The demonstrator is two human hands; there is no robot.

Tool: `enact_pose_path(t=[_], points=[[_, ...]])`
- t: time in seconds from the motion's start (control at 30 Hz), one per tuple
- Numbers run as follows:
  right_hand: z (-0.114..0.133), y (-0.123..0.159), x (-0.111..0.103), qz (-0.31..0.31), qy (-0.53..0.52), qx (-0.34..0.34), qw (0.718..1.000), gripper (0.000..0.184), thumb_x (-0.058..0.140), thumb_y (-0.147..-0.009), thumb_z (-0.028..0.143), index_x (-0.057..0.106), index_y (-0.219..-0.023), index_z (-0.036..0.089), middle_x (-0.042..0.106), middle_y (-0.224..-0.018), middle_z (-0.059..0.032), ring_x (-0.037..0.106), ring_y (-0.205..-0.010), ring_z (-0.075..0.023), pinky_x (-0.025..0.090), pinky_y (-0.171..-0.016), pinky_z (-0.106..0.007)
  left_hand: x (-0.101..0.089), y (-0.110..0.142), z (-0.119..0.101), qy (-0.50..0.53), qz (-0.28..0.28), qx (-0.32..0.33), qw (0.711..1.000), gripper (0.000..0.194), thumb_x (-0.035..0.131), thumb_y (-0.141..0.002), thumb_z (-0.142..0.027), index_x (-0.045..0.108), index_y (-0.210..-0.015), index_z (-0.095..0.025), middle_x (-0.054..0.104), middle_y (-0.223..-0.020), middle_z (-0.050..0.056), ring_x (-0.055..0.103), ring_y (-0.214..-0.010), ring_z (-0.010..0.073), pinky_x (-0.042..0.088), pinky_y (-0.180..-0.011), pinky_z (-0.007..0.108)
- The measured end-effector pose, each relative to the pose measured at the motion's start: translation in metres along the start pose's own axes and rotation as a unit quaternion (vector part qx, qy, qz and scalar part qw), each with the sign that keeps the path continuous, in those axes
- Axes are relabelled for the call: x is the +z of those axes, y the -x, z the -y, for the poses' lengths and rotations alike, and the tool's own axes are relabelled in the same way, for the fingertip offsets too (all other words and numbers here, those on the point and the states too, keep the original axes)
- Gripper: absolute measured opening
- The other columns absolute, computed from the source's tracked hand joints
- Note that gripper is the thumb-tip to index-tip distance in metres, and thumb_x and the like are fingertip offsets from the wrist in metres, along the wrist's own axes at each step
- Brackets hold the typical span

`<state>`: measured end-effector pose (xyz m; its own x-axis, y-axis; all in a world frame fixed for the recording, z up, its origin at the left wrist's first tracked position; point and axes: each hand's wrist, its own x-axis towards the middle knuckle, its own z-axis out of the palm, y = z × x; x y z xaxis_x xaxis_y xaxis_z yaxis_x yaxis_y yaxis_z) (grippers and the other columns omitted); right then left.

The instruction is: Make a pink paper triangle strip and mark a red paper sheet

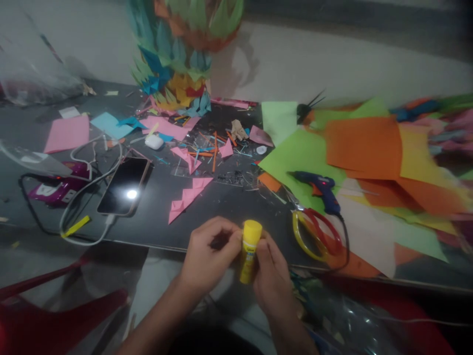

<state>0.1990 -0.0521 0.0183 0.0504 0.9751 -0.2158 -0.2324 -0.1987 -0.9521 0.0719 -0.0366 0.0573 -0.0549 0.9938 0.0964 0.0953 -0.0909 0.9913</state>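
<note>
A yellow glue stick (249, 250) stands upright between my two hands at the near edge of the dark table (155, 222). My left hand (207, 259) curls its fingers toward the stick's cap from the left. My right hand (271, 276) grips the stick's body from the right. Just beyond them lies a folded pink paper piece (188, 196).
A phone (125, 186) on a white cable lies at the left by a purple power strip (59, 190). Red and yellow scissors (316, 235) and a blue glue gun (318, 190) sit to the right on green, orange and yellow paper sheets (364, 148). A tall paper model (181, 54) stands at the back.
</note>
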Motion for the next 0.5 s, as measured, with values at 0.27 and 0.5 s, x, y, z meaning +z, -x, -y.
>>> enact_pose_path(t=[0.27, 0.5], points=[[0.013, -0.003, 0.001, -0.011, 0.068, -0.026, 0.997, 0.034, 0.059, -0.079, 0.047, 0.065, -0.100, 0.021, 0.066, -0.094, -0.0046, 0.060, -0.087, -0.0170, 0.049, -0.073, -0.025, -0.003, -0.005, -0.003, 0.002, 0.010, 0.008, 1.000, 0.011, 0.057, -0.079, -0.020, 0.063, -0.071, -0.016, 0.060, -0.072, 0.002, 0.055, -0.065, 0.0099, 0.046, -0.057, 0.019], [0.003, -0.002, 0.002, -0.039, -0.027, 0.024, 0.999, 0.038, 0.062, -0.076, 0.048, 0.065, -0.100, 0.020, 0.066, -0.096, -0.0059, 0.061, -0.088, -0.0194, 0.049, -0.075, -0.029, 0.003, -0.006, -0.005, -0.015, -0.004, -0.001, 1.000, 0.012, 0.053, -0.077, -0.014, 0.057, -0.066, -0.016, 0.056, -0.068, -0.001, 0.053, -0.062, 0.0083, 0.044, -0.057, 0.017]])
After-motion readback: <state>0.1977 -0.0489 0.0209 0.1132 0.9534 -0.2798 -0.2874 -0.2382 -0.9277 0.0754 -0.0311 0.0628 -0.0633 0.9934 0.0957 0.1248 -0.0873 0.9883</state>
